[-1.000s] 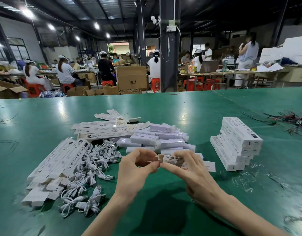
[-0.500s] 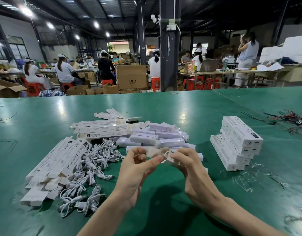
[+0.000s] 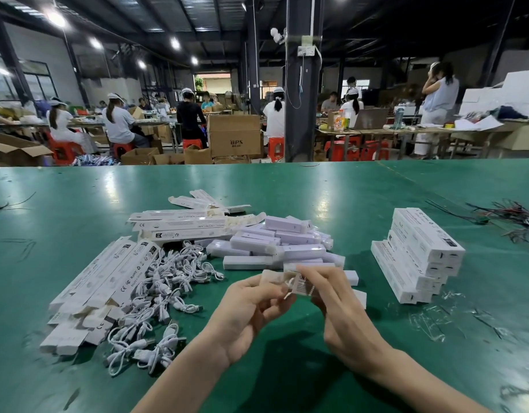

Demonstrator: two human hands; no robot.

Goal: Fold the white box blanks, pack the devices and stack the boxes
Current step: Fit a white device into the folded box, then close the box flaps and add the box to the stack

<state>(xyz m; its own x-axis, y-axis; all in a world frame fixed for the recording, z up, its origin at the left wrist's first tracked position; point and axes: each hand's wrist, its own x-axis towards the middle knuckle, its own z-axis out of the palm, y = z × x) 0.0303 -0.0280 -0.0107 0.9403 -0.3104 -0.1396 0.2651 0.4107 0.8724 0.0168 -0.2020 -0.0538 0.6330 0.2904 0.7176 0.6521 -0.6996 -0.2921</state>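
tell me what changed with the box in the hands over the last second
The white box blank, held flat and long a second ago, is now folded up short between the left hand and right hand. Both kept hold. The stack of finished boxes and cables stayed put.

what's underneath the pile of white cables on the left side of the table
Mostly the green table. The cables also overlap the edges of the flat box blanks beside them. Anything buried deeper in the tangle is hidden.
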